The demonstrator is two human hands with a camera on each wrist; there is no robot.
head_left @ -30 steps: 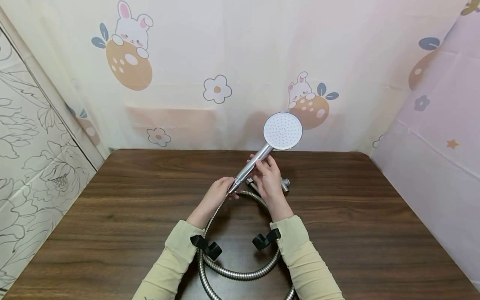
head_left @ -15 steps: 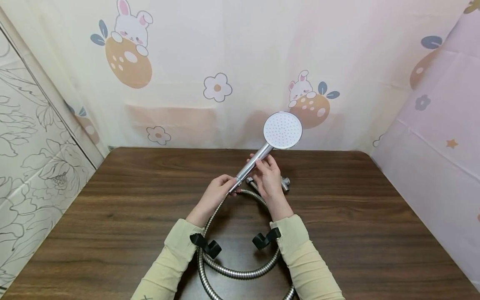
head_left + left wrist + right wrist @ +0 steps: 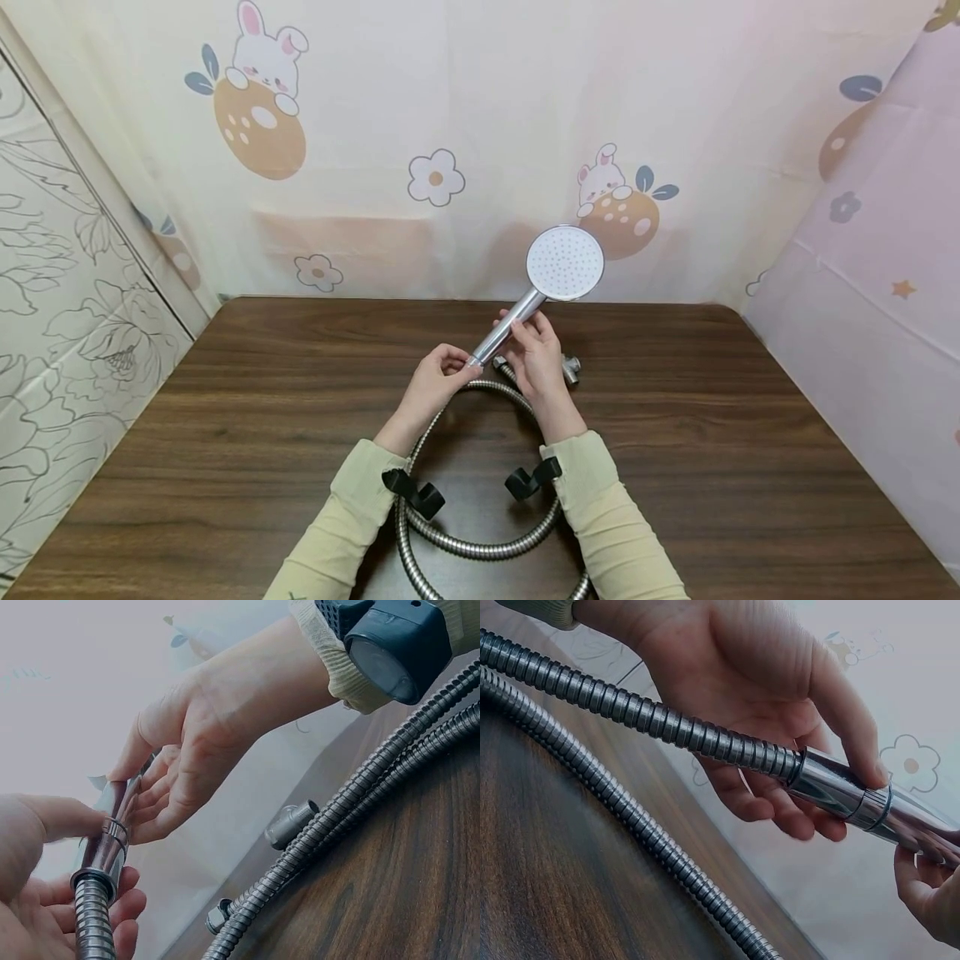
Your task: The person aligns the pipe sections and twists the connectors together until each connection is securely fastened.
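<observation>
A chrome hand shower with a white dotted face is held aslant above the table, its face up and right. My right hand grips the middle of its handle. At the handle's lower end, my left hand holds the tapered chrome hose nut. The left thumb presses at the ringed joint between nut and handle, the fingers curled underneath. From the nut, a ribbed metal shower hose leads away; in the head view the left hand hides that joint.
The hose loops over the wooden table between and under the forearms. Its other end has a hex nut. A metal tee-shaped fitting lies behind my right hand. Patterned curtain cloth stands behind the table.
My left hand has rolled around the hose nut, its fingers and thumb shifting and now covering the hose end. The right hand and the hand shower have barely moved.
</observation>
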